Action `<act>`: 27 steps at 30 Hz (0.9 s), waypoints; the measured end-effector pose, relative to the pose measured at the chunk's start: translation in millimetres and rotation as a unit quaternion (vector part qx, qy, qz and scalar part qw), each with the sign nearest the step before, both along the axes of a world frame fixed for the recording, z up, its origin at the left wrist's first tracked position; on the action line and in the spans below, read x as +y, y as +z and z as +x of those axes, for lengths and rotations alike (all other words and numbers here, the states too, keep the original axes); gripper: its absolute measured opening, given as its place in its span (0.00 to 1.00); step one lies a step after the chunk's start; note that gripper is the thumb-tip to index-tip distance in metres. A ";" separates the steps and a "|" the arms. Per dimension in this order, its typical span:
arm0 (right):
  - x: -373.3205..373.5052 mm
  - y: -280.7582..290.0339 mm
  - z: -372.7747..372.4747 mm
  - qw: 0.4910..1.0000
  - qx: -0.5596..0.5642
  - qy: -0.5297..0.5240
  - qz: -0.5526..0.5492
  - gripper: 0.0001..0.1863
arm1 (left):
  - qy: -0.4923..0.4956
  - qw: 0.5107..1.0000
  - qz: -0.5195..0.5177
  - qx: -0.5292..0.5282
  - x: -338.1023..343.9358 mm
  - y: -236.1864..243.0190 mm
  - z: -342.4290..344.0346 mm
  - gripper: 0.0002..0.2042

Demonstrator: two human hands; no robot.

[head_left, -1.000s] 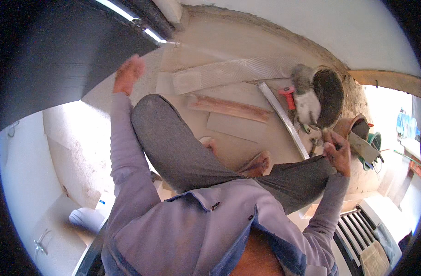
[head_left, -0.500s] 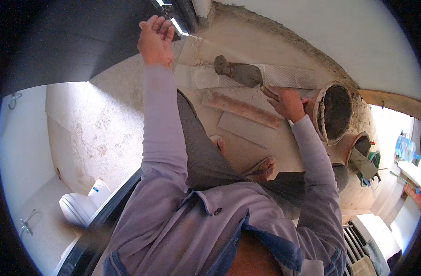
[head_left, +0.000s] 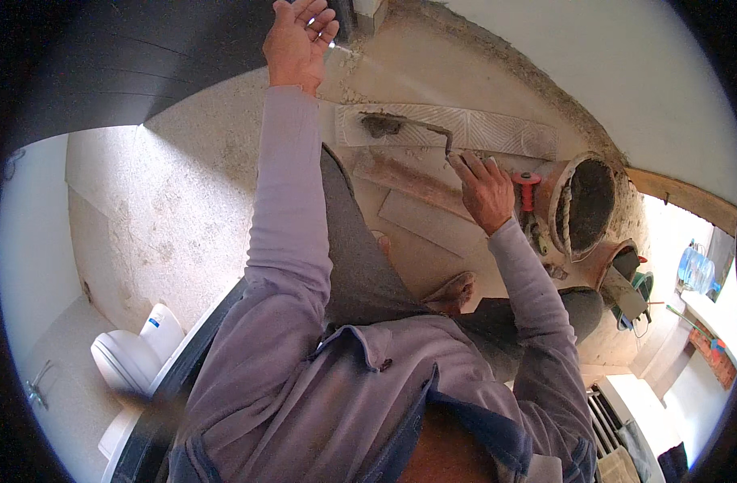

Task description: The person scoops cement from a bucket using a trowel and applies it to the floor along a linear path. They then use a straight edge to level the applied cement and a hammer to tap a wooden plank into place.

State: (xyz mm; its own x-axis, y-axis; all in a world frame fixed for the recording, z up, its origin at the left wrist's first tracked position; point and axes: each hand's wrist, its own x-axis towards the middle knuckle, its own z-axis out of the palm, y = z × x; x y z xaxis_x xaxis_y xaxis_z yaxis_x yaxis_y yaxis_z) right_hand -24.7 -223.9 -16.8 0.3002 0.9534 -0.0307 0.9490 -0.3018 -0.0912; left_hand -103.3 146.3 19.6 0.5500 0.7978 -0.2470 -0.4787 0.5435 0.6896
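Note:
My left hand [head_left: 298, 48] is raised at the top beside the edge of the dark panel [head_left: 143, 56], fingers apart and slightly curled; I see nothing held in it. My right hand [head_left: 486, 195] grips the handle of a mortar-caked trowel [head_left: 380, 122], whose blade is over a pale strip [head_left: 517, 137] with ridged patterns on the floor. Just right of that hand lies a red-handled tool [head_left: 526, 191], beside a round bucket [head_left: 555, 205] with a dark, crusted inside. A flat board [head_left: 429, 217] and a stained pinkish length [head_left: 392, 177] lie below the strip.
My crossed legs are below my arms. A smaller bucket [head_left: 604, 270] with a flat tool across it sits at right, near blue plastic bottles [head_left: 694, 270]. A white toilet [head_left: 127, 362] is at lower left, beyond a dark edge [head_left: 183, 362]. A pale wall [head_left: 642, 80] curves along the upper right.
My left hand has risen up and rightward along the dark panel. My right hand has swung from the buckets toward the patterned strip with the trowel, whose blade has since turned edge-on.

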 end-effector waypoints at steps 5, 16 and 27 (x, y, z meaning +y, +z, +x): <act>-16.7 21.6 -11.9 0.985 0.131 -0.092 0.059 0.24 | -0.008 1.000 -0.007 0.013 -5.9 2.1 -0.8 0.23; -24.8 -12.1 -8.9 0.978 0.200 -0.050 -0.043 0.19 | -0.036 0.997 0.022 0.066 -17.1 6.0 3.6 0.23; -31.5 -12.8 -5.7 0.967 0.243 -0.077 -0.011 0.21 | -0.058 0.998 0.009 0.029 -13.3 -7.0 13.6 0.22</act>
State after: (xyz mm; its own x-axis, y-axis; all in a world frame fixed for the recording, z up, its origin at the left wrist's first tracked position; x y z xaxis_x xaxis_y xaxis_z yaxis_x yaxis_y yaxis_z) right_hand -30.4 -255.4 -29.6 0.3832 0.8960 -0.2243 0.7390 -0.4430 -0.5075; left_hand -89.6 132.9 12.5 0.6244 0.7338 -0.2677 -0.3712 0.5803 0.7249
